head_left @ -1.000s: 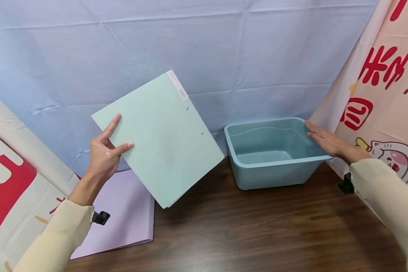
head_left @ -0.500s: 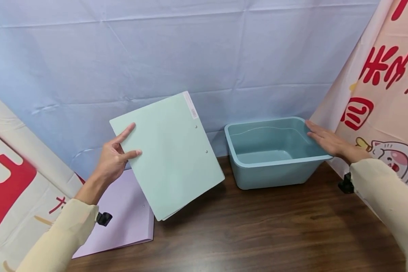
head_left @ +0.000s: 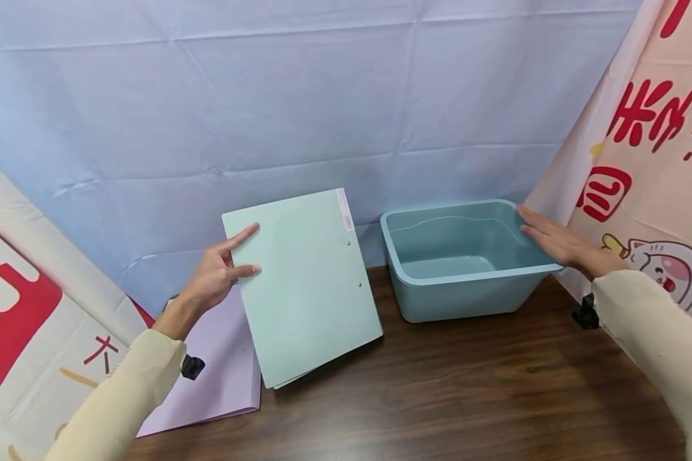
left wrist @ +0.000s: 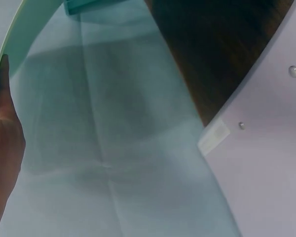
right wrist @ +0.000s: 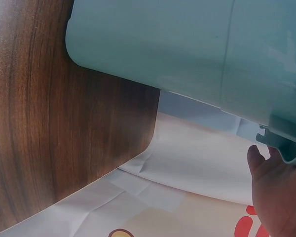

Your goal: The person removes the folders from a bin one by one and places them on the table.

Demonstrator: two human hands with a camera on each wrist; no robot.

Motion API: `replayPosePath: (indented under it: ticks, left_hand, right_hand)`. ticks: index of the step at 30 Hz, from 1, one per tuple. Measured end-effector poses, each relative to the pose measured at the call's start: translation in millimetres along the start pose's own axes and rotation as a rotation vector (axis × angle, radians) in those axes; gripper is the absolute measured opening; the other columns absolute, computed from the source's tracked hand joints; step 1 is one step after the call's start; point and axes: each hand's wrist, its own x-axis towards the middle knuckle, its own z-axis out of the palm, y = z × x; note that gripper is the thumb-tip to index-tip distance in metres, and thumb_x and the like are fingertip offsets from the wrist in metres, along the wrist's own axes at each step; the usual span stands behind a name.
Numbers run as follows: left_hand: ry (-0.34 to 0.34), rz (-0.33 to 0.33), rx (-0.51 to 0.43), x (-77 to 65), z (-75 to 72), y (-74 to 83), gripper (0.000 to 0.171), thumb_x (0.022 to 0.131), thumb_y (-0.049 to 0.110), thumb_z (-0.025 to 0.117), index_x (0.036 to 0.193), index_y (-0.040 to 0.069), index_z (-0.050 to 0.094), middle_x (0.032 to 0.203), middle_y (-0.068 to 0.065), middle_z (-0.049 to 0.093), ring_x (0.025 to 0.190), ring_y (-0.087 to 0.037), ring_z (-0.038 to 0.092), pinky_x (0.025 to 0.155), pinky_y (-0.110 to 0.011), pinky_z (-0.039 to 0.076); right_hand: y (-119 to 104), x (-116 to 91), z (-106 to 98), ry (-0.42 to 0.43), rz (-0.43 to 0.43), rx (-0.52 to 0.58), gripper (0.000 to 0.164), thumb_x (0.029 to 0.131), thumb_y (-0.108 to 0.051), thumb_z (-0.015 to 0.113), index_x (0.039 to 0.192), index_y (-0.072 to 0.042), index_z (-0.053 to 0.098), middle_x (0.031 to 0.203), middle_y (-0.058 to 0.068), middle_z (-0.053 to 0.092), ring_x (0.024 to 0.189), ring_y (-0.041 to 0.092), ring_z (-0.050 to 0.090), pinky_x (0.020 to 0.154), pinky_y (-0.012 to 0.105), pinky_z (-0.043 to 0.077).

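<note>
My left hand point(head_left: 214, 275) pinches the left edge of a mint-green file folder point(head_left: 308, 301), with thumb and index finger across its front. The folder stands tilted in front of the cloth, its lower corner low over the table; a white label and two rivets mark its right edge. Behind it on the left lies a lilac folder point(head_left: 226, 368), whose rivets show in the left wrist view. At the right stands a blue-green plastic basin point(head_left: 455, 301). My right hand point(head_left: 556, 242) rests with straight fingers on its right rim; the right wrist view shows the thumb point(right wrist: 256, 160) close under that rim.
The dark wooden table point(head_left: 438, 390) runs along the front. A pale blue cloth point(head_left: 323, 96) hangs behind it, and printed banners point(head_left: 651, 160) stand at both sides. The basin's inside is bare.
My left hand has moved right and down with the mint-green folder, which has turned more upright. The right hand and the basin have stayed in place.
</note>
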Motion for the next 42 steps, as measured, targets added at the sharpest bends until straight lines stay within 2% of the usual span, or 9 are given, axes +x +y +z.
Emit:
replayPosePath:
  ticks: [6, 16, 21, 25, 29, 39, 40, 41, 42]
  left_hand:
    - [-0.022, -0.067, 0.025, 5.4, 1.6, -17.5, 0.092, 0.088, -0.019, 0.071, 0.166, 0.018, 0.039, 0.162, -0.018, 0.045, 0.127, -0.009, 0.064, 0.093, -0.031, 0.061]
    - [-0.039, -0.113, 0.022, 14.7, -0.6, -43.8, 0.09, 0.09, -0.017, 0.071, 0.166, 0.02, 0.039, 0.169, -0.016, 0.035, 0.131, -0.012, 0.06, 0.091, -0.029, 0.061]
    - [-0.042, -0.156, 0.068, 18.3, -2.7, -62.9, 0.089, 0.091, -0.014, 0.072, 0.165, 0.022, 0.04, 0.177, 0.0, 0.018, 0.154, -0.021, 0.031, 0.101, -0.03, 0.055]
    - [-0.049, -0.188, 0.119, 21.2, -4.0, -74.6, 0.087, 0.092, -0.011, 0.073, 0.165, 0.024, 0.041, 0.178, 0.004, 0.014, 0.162, -0.021, 0.002, 0.119, -0.046, 0.039]
    - [-0.067, -0.202, 0.111, 25.2, -4.7, -82.3, 0.086, 0.093, -0.011, 0.071, 0.165, 0.023, 0.04, 0.178, 0.003, 0.01, 0.163, -0.024, -0.008, 0.125, -0.059, 0.024]
    - [-0.112, -0.288, 0.095, 32.4, -0.4, -95.0, 0.083, 0.096, -0.007, 0.071, 0.166, 0.025, 0.04, 0.178, 0.006, 0.006, 0.161, -0.026, -0.017, 0.126, -0.065, 0.01]
    - [-0.115, -0.295, 0.1, 33.2, -0.1, -95.8, 0.083, 0.096, -0.006, 0.071, 0.166, 0.025, 0.04, 0.179, 0.005, 0.005, 0.161, -0.027, -0.015, 0.127, -0.066, 0.014]
    - [-0.115, -0.299, 0.111, 34.2, 0.2, -96.7, 0.082, 0.096, -0.006, 0.071, 0.166, 0.026, 0.04, 0.179, 0.004, 0.005, 0.162, -0.032, 0.008, 0.125, -0.067, 0.021]
    - [-0.119, -0.305, 0.119, 35.1, 0.5, -97.0, 0.082, 0.097, -0.005, 0.071, 0.166, 0.027, 0.039, 0.179, 0.004, 0.005, 0.16, -0.032, 0.013, 0.124, -0.068, 0.022]
  right_hand:
    - [0, -1, 0, -0.01, 0.011, 0.015, 0.069, 0.117, -0.032, 0.031, 0.168, -0.005, -0.007, 0.173, 0.03, -0.003, 0.158, 0.056, -0.002, 0.121, 0.078, 0.002]
    - [3, 0, 2, 0.007, -0.003, 0.02, 0.067, 0.117, -0.031, 0.031, 0.168, -0.004, -0.004, 0.173, 0.03, -0.002, 0.158, 0.054, 0.0, 0.123, 0.075, 0.002]
    - [2, 0, 2, 0.012, -0.01, 0.017, 0.066, 0.118, -0.031, 0.03, 0.168, -0.001, -0.001, 0.173, 0.03, -0.001, 0.159, 0.054, 0.0, 0.124, 0.074, 0.003]
    - [2, -1, 2, 0.0, 0.012, 0.019, 0.067, 0.117, -0.033, 0.031, 0.169, -0.004, -0.003, 0.174, 0.028, -0.002, 0.159, 0.053, -0.001, 0.123, 0.074, 0.002]
    - [2, -1, 2, -0.004, 0.021, 0.014, 0.068, 0.117, -0.033, 0.031, 0.169, -0.005, -0.003, 0.174, 0.028, -0.002, 0.159, 0.053, 0.0, 0.123, 0.075, 0.003]
    - [4, -1, 2, 0.003, 0.017, 0.016, 0.067, 0.117, -0.032, 0.031, 0.169, -0.004, -0.002, 0.174, 0.028, -0.001, 0.159, 0.054, 0.001, 0.123, 0.075, 0.003]
    - [4, -1, 2, 0.004, 0.015, 0.014, 0.067, 0.117, -0.032, 0.031, 0.169, -0.004, -0.002, 0.174, 0.028, -0.001, 0.158, 0.054, 0.001, 0.123, 0.075, 0.003]
    - [3, -1, 2, 0.005, 0.013, 0.012, 0.067, 0.117, -0.032, 0.031, 0.169, -0.004, -0.002, 0.174, 0.029, -0.001, 0.158, 0.055, 0.001, 0.122, 0.076, 0.003]
    - [3, -1, 2, 0.007, 0.013, 0.011, 0.067, 0.117, -0.032, 0.031, 0.169, -0.004, -0.001, 0.174, 0.029, -0.001, 0.158, 0.055, 0.002, 0.122, 0.076, 0.003]
